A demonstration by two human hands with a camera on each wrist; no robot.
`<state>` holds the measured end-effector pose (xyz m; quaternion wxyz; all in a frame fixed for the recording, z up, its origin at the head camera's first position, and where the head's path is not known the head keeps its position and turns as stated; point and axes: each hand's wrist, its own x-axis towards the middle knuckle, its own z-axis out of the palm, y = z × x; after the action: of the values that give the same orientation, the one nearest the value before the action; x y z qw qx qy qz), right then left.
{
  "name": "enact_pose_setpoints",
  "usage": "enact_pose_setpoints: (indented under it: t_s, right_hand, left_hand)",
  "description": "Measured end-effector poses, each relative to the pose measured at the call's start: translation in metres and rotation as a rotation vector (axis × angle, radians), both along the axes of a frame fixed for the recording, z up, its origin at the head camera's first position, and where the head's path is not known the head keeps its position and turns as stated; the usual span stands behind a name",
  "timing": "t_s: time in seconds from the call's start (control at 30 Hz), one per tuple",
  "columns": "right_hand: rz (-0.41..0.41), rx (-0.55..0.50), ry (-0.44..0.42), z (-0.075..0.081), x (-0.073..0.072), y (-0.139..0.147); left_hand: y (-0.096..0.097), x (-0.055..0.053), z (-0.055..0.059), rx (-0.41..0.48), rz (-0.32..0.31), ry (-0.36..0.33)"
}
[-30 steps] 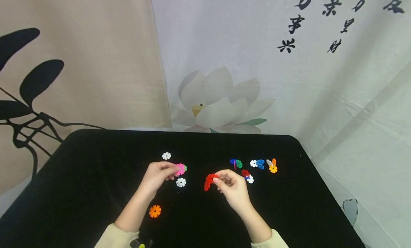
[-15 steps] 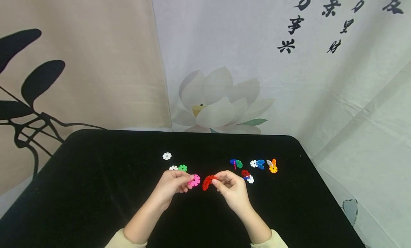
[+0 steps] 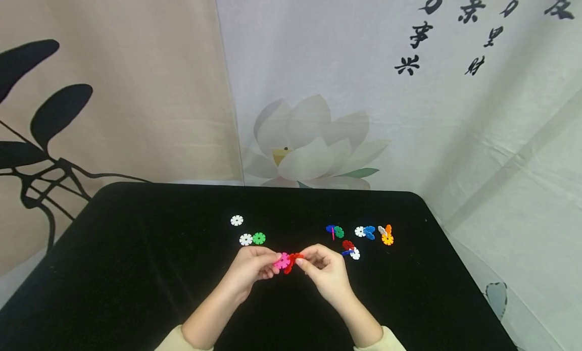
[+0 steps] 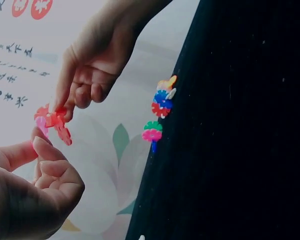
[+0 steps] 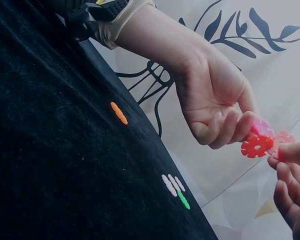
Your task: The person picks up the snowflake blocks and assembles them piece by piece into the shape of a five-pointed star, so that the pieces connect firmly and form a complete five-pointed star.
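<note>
In front of me, my left hand (image 3: pixel 252 268) pinches a pink notched plastic disc (image 3: pixel 283 260) between thumb and fingertips. My right hand (image 3: pixel 328 271) pinches a joined piece of red notched discs (image 3: pixel 288 268). Pink and red meet edge to edge between the hands; whether a slot is engaged I cannot tell. The right wrist view shows one red disc (image 5: pixel 257 146) face-on beside the pink one. Just beyond my left hand lie a white disc (image 3: pixel 246 239) and a green disc (image 3: pixel 259 238), with another white disc (image 3: pixel 236 220) farther back.
Right of centre on the black-covered table (image 3: pixel 136 250) sit joined disc pieces: blue-green-pink (image 3: pixel 338 232), white-blue (image 3: pixel 368 232), orange-white (image 3: pixel 387 238) and red-white-blue (image 3: pixel 354 253). An orange disc (image 5: pixel 119 113) shows in the right wrist view. A printed curtain (image 3: pixel 318 63) hangs behind.
My left hand has carried the pink disc rightward, away from the white and green discs, until it meets the red piece. The right hand has barely moved.
</note>
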<state>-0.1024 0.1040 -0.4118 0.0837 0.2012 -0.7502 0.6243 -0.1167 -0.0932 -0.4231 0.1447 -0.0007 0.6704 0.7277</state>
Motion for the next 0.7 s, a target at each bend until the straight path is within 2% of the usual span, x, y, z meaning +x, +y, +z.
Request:
enact_pose_setpoints:
  t_s: [0.23, 0.47, 0.6, 0.7]
  right_hand:
    - [-0.034, 0.007, -0.047, 0.0001, 0.0020, -0.0024]
    - [-0.021, 0.014, 0.008, -0.0023, 0.0039, -0.0033]
    - [-0.029, 0.000, 0.019, -0.0013, 0.0031, -0.0038]
    - [-0.032, -0.017, 0.014, -0.0007, 0.0022, -0.0040]
  left_hand:
    - [0.0038, 0.0015, -0.0014, 0.014, 0.027, -0.012]
    - [0.0079, 0.0045, -0.0009, 0.005, 0.043, 0.001]
    - [0.0060, 0.0043, 0.0035, 0.003, 0.018, 0.010]
    - [0.0025, 0.0027, 0.0057, -0.013, -0.028, 0.029]
